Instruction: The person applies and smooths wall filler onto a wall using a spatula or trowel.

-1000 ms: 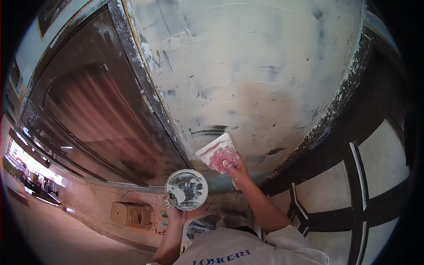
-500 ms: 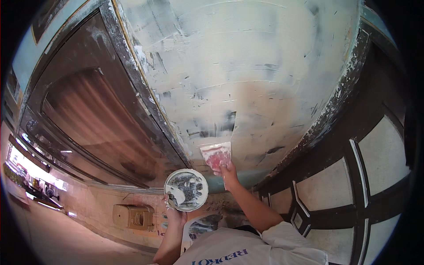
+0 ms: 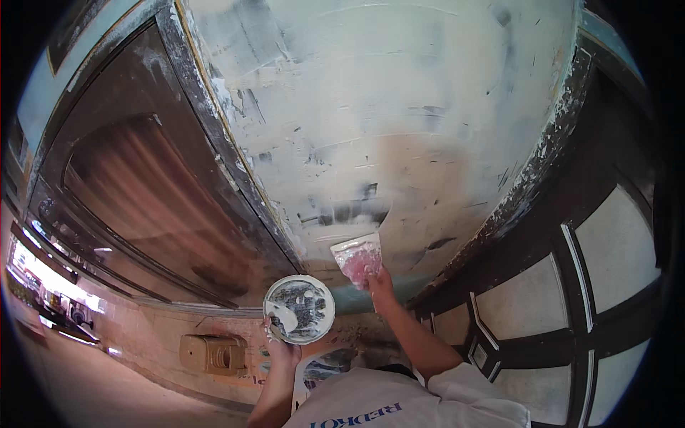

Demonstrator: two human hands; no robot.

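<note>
My left hand (image 3: 280, 348) grips the rim of a round, shallow white container (image 3: 330, 315), tilted so its inside shows. White putty (image 3: 285, 317) lies in a lump on its left side, and the rest is thinly smeared over a dark bottom. My right hand (image 3: 381, 282) is closed around a pink, wide putty scraper (image 3: 359, 258) coated with white paste. Its broad edge points up at the wall (image 3: 428, 175), near the lower part; whether it touches cannot be told. Just above the blade, dark streaks show through the pale coat.
A dark wooden door frame with a reddish-brown curtained panel (image 3: 143, 185) stands left of the wall. On the right is a dark door with pale panels (image 3: 521, 296). A tan plastic stool (image 3: 212, 354) sits on the floor at lower left, beside a printed sheet (image 3: 325, 371).
My right hand and the scraper have shifted slightly right and down. The dark streaks above the blade look partly covered by a pale smear. The left hand's container has barely moved.
</note>
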